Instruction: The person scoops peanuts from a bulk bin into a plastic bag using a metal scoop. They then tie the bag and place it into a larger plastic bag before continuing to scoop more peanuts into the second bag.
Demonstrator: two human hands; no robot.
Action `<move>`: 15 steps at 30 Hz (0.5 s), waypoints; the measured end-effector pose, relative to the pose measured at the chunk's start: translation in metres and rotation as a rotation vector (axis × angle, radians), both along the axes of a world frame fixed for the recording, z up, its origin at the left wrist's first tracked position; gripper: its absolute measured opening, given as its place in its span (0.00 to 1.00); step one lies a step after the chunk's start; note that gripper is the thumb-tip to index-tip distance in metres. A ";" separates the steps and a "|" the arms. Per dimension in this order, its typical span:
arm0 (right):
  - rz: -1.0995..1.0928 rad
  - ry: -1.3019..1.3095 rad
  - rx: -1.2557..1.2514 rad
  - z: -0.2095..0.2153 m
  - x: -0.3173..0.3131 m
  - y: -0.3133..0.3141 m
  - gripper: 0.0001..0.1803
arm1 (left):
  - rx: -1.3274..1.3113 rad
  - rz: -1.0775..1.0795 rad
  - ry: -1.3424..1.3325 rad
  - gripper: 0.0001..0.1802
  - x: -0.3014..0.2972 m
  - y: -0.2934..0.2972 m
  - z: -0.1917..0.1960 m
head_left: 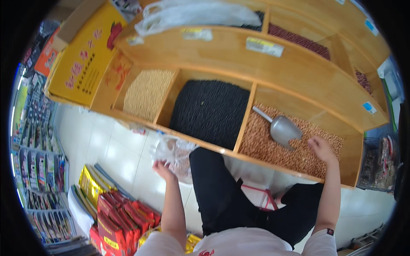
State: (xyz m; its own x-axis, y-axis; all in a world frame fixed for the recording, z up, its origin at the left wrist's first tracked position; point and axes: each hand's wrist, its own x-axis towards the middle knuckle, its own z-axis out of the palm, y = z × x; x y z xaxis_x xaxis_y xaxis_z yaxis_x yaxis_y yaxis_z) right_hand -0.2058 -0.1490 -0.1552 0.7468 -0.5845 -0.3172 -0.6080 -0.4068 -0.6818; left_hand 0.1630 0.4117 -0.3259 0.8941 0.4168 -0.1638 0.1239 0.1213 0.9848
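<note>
A clear plastic bag [173, 154] with pale brownish contents hangs below the front edge of the wooden bin. My left hand [163, 170] is at its near side, fingers curled on the plastic. Over the right compartment, my right hand [323, 149] is above the peanuts [265, 143], its fingers drawn together. Whatever lies between those fingertips is too small to make out. A metal scoop [285, 129] rests on the peanuts just left of that hand, its handle pointing to the far left.
Black beans [209, 109] fill the middle compartment and pale beans [147, 94] the left one. Wooden dividers separate them. Behind stands a higher shelf with dark red beans [299, 40] and a plastic bag [196, 16]. Red packages [117, 222] stand on the floor at left.
</note>
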 end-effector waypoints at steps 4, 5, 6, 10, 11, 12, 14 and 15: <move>0.082 0.060 -0.040 0.015 0.008 0.007 0.17 | -0.014 -0.053 -0.396 0.03 0.023 -0.037 0.118; 0.095 0.052 -0.063 0.018 0.008 0.008 0.17 | 0.006 -0.089 -0.526 0.03 0.030 -0.061 0.160; 0.110 0.045 -0.080 0.018 0.008 0.008 0.17 | 0.013 -0.170 -0.642 0.04 0.031 -0.084 0.204; 0.166 0.044 -0.115 0.022 0.009 0.012 0.16 | 0.379 -0.514 -1.130 0.10 0.060 -0.176 0.339; 0.178 0.028 -0.140 0.020 0.007 0.009 0.16 | 0.458 -0.626 -1.197 0.19 0.083 -0.198 0.360; 0.204 0.013 -0.202 0.020 0.004 0.008 0.15 | 0.675 -0.637 -1.246 0.24 0.087 -0.229 0.391; 0.181 0.015 -0.177 0.016 0.006 0.004 0.15 | 1.128 -0.557 -1.333 0.35 0.108 -0.278 0.439; 0.172 0.022 -0.155 0.015 0.003 0.005 0.15 | 1.354 -0.480 -1.362 0.40 0.128 -0.294 0.448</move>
State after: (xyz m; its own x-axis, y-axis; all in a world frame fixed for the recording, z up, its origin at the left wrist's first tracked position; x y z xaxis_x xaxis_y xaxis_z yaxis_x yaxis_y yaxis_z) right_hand -0.2024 -0.1438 -0.1404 0.8333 -0.4924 -0.2512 -0.5350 -0.6042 -0.5905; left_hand 0.2911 0.1178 0.1221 0.1888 -0.6123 0.7678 -0.8712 -0.4652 -0.1568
